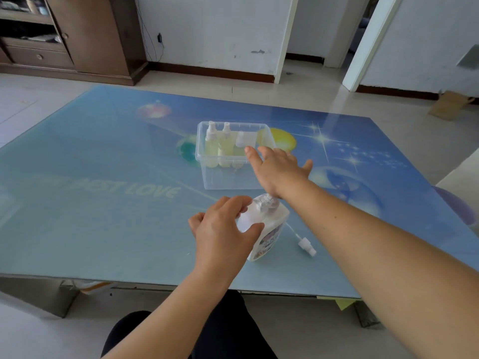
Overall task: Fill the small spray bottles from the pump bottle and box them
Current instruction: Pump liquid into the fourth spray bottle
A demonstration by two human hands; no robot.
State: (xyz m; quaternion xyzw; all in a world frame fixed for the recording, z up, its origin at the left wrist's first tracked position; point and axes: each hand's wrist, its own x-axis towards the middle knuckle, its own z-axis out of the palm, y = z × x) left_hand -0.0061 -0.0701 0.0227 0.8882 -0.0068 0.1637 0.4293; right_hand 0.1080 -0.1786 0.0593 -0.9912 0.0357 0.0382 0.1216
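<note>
box (pixel 207 174): holding three filled spray bottles (pixel 211 149) upright | left hand (pixel 225 229): gripping pump bottle (pixel 269 229) on surface (pixel 90 216) | right hand (pixel 277 169): reaching, fingers spread, over box

I see the clear plastic box (pixel 234 174) standing open near the middle of the table, its walls see-through. Inside, along its left wall, three small spray bottles stand upright in a row: the first spray bottle (pixel 210 145) and the second spray bottle (pixel 225 146) both hold pale yellow liquid and wear white spray tops; the third spray bottle (pixel 239 149) sits just right of them, capped too, its lower part blurred. Nearer to me stands the pump bottle (pixel 264 229), white with a flowered label, its neck uncapped. Just to its right a loose white spray head (pixel 305 244) with its thin tube lies flat on the table.
</note>
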